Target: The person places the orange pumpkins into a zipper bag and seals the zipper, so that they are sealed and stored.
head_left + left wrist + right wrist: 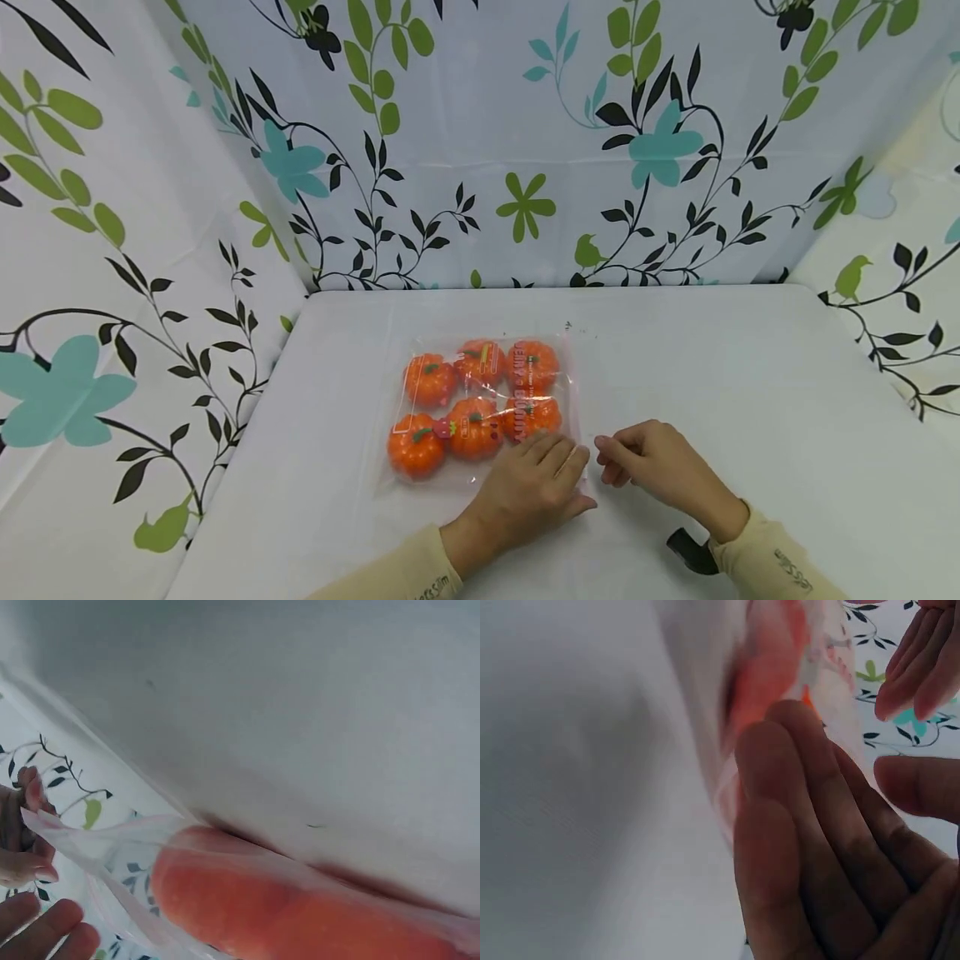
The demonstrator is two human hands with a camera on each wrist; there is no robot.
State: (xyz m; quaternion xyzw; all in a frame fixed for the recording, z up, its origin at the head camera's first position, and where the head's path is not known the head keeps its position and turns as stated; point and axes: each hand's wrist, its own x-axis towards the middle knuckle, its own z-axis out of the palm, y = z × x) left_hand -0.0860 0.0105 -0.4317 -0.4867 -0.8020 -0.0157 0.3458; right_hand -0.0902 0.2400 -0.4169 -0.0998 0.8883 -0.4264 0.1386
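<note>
A clear plastic bag (465,483) with pink print lies flat on the white table. Inside it are several small orange pumpkins (474,428) with green stems, in two rows. My left hand (525,492) reaches over the bag's lower right corner, its fingers loosely extended. Just right of the bag's edge is my right hand (660,467), its fingers bent in the head view. In the right wrist view the thumb of that right hand (832,847) stands apart from the fingers, with nothing between them. The bag's edge (97,847) sticks up near both hands in the left wrist view.
A black curved object (693,552) shows at the right sleeve. The white table (750,358) extends around the bag. A leaf-patterned cloth (450,142) hangs behind and at both sides.
</note>
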